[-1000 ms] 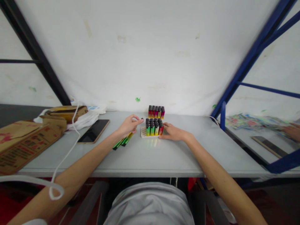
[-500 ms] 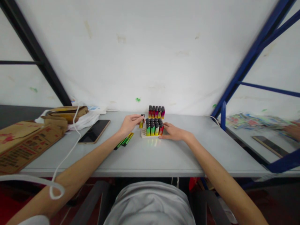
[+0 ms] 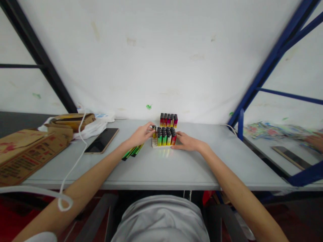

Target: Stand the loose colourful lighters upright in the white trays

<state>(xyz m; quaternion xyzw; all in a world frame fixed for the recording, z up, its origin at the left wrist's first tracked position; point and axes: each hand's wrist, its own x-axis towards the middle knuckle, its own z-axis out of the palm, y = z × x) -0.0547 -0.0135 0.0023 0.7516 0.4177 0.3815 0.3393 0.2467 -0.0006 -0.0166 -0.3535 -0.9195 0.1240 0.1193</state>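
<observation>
My left hand (image 3: 141,135) pinches a yellow lighter (image 3: 154,133) with a dark top, upright over the left column of a white tray (image 3: 154,146). Rows of upright lighters (image 3: 166,137) in green, yellow and red with black tops fill the rest of that tray. At its right side, my right hand (image 3: 186,142) grips the tray, thumb near the front corner and fingers against the red end lighters. A few green lighters (image 3: 136,151) lie on the table, partly hidden by my left forearm.
Behind the tray stands a block of red and purple lighters (image 3: 169,120). To the left are a phone (image 3: 102,141), a white cable (image 3: 75,164) and cardboard boxes (image 3: 32,154). Blue metal framing (image 3: 264,70) rises at the right, with another person's hand (image 3: 315,140) beyond it.
My left hand has moved slightly down and right, bringing the yellow lighter into the tray's left column. My right hand stays at the tray's right side.
</observation>
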